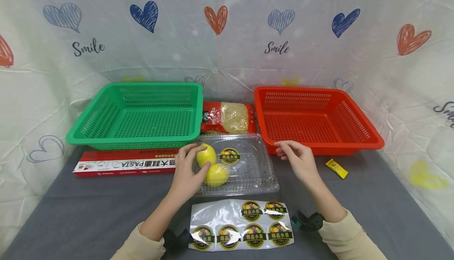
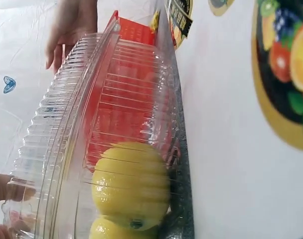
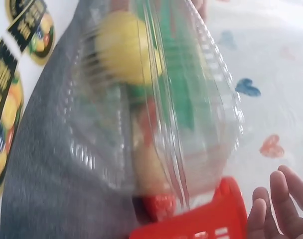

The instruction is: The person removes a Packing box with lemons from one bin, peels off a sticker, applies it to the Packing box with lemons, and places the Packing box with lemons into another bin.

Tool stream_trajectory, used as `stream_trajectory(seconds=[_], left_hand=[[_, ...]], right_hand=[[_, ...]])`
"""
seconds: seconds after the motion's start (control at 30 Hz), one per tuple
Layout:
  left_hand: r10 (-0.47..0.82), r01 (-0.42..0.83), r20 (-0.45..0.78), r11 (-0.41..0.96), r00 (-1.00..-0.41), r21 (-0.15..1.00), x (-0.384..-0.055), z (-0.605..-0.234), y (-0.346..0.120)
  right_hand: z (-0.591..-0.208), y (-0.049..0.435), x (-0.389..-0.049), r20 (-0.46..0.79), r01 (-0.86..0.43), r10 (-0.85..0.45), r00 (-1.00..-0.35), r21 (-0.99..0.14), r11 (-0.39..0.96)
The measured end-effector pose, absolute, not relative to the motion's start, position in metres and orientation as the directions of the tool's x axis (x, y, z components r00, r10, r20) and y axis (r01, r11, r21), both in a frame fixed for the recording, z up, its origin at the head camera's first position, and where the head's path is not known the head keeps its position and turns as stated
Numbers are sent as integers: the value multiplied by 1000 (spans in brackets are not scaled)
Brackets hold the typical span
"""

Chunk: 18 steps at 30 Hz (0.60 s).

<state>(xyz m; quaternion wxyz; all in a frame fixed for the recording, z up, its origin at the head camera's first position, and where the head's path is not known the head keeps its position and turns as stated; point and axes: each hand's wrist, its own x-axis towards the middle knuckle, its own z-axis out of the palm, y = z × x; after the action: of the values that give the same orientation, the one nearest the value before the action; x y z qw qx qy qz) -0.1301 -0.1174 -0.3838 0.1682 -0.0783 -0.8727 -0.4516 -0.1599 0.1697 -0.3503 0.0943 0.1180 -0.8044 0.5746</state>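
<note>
A clear plastic clamshell box [image 1: 248, 173] lies closed at the middle of the table, a round fruit sticker [image 1: 229, 156] on its lid. Two lemons show through its left side, a rear lemon [image 1: 206, 155] and a front lemon [image 1: 217, 174]. My left hand [image 1: 188, 173] is at the box's left end, thumb and fingers spread apart over the lid; whether they press on it I cannot tell. Off the box's right side, my right hand [image 1: 299, 160] hovers near the red basket's front rim, fingers loosely bent and holding nothing.
Behind stand a green basket [image 1: 134, 138] at left and a red basket [image 1: 319, 147] at right, with a red pasta bag [image 1: 234, 118] between. A pasta box [image 1: 124, 163] lies left, a yellow packet [image 1: 337, 168] right. In front lies a sticker sheet [image 1: 216, 212].
</note>
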Motion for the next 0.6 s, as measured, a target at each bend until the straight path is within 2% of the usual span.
stream_trajectory(seconds=[0.23,0.47,0.6], left_hand=[[-35,224,278,500,-960,837,-126,-385,-122],[-21,185,215,434,-976,881,-127,-388,-124],[-14,174,195,388,-981,905,-128,-392,-125]], right_hand=[[-370,210,-167,247,-235,8,-969,-931,281],[-370,235,-160,122,-122,-5,-992,-991,51],[-385,256,-165,68,-67,-10,-998,-998,-6]])
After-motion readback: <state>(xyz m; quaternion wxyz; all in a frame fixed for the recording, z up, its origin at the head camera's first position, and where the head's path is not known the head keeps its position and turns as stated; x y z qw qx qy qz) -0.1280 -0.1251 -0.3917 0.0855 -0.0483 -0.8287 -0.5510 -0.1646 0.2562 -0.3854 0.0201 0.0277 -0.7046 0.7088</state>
